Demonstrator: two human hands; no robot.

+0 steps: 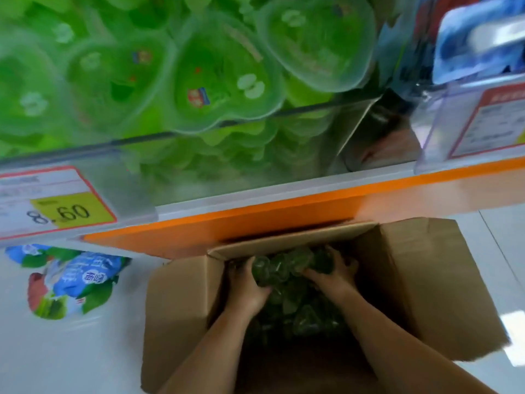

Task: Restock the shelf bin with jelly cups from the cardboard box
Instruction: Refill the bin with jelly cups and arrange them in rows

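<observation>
Bare forearms reach from the near edge into the open cardboard box [176, 308] on the pale floor [502, 251]. The left hand [246, 285] and right hand [333, 273] face each other, fingers [250, 263] curled around a clump of dark green jelly cups [284, 268] gripped between them. More cups lie loose beneath the fingers inside the box.

Left of the fingers, a blue-and-green snack bag [74, 280] carries writing too blurred to read. Beyond the fingers runs an orange shelf edge [255, 217], with a price label [56, 206] reading 8.60 on yellow. Farther still, the clear-walled shelf bin [199, 172] is heaped with bright green lidded cups [221, 75]; their small logos are unreadable. A second label [488, 120], far right of the fingers, is illegible.
</observation>
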